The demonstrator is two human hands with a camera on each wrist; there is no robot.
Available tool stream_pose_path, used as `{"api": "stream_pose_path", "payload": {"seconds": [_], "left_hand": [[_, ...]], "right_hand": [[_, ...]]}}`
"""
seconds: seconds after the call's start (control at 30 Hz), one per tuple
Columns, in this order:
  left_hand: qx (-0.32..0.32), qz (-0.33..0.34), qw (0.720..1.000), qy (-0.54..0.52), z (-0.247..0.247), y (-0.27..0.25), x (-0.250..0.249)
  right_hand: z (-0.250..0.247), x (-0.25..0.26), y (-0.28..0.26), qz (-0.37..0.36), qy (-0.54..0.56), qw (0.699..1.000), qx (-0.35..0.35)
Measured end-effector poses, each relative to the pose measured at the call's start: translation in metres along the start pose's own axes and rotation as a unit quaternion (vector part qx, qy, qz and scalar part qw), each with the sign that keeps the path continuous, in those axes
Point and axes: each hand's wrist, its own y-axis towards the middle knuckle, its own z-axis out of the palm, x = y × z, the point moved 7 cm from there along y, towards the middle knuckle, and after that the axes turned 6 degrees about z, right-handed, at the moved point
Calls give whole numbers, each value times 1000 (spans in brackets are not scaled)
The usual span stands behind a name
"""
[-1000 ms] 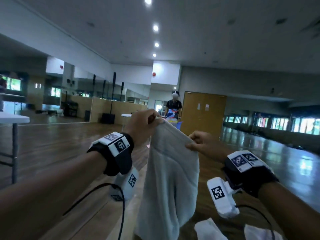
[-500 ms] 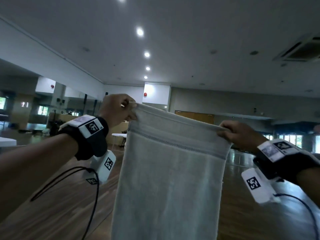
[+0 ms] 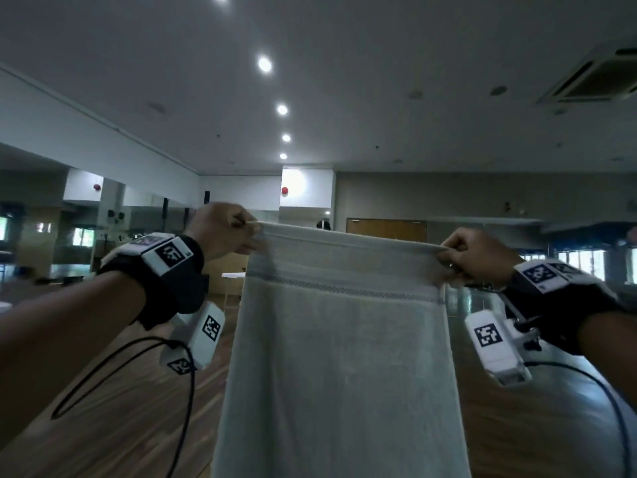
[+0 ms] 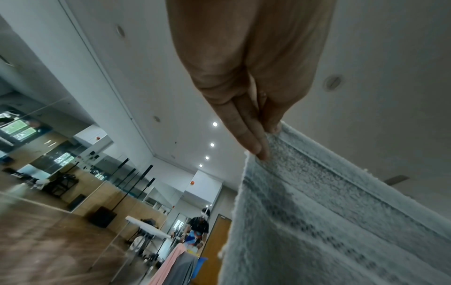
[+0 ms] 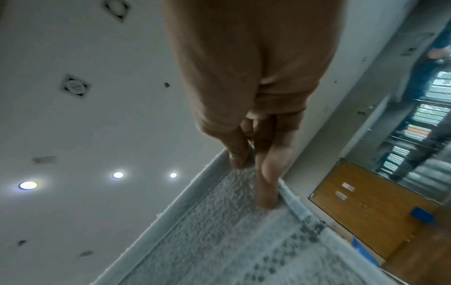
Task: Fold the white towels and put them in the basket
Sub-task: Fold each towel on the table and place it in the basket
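The left hand and the right hand each pinch one top corner of the towel, which hangs in the air between them. It looks soft and light; the corners seem the best hold.

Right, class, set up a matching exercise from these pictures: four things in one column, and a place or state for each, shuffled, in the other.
Things:
1. left hand
2. right hand
3. white towel
4. wooden door

Places or states:
A. hangs spread out, top edge stretched level
B. pinches the towel's top right corner
C. stands far off behind the towel
D. pinches the towel's top left corner

Pairs: 1-D, 2-B, 3-A, 4-C
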Motion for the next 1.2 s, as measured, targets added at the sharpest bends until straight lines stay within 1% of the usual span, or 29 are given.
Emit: {"api": "stream_pose_path", "payload": {"seconds": [0.07, 0.13, 0.23, 0.33, 0.4, 0.5, 0.57, 0.63, 0.7, 0.73, 0.8, 0.87, 0.93, 1.0, 1.03, 1.1, 1.2], "left_hand": [[7, 5, 999, 32, 15, -4, 29], [3, 21, 996, 90, 28, -10, 50], [-17, 52, 991, 121, 47, -18, 73], [-41, 69, 989, 124, 66, -28, 93], [-44, 60, 990, 118, 80, -39, 112], [-23, 22, 993, 117, 107, -69, 156], [10, 1, 995, 98, 132, -105, 189], [53, -19, 993, 100, 158, -151, 225], [117, -56, 984, 118, 182, -208, 260], [160, -79, 978, 110, 194, -239, 275], [246, -111, 959, 89, 215, -299, 299], [315, -115, 937, 94, 229, -346, 313], [394, -102, 905, 126, 241, -381, 324], [458, -79, 871, 162, 250, -405, 333], [468, -64, 865, 169, 252, -411, 337], [459, -51, 871, 169, 253, -409, 342], [436, -54, 882, 169, 257, -398, 350]], "right_hand": [[30, -22, -1, 26, 28, 999, 27], [54, -39, -2, 38, 36, 998, 38], [77, -57, -2, 43, 26, 998, 27], [96, -72, -4, 47, 26, 998, 15], [113, -87, -9, 59, 38, 997, 23], [150, -122, -26, 80, 47, 994, 61], [179, -154, -45, 96, 36, 991, 85], [212, -190, -73, 110, 7, 988, 112], [246, -229, -109, 125, -29, 982, 142], [263, -248, -131, 136, -43, 977, 160], [292, -282, -179, 152, -75, 963, 208], [316, -308, -226, 153, -108, 944, 273], [336, -322, -267, 123, -134, 926, 332], [347, -328, -290, 77, -175, 918, 349], [349, -331, -293, 60, -208, 914, 344], [351, -334, -289, 30, -279, 900, 334], [355, -335, -279, 16, -314, 899, 304]]}}
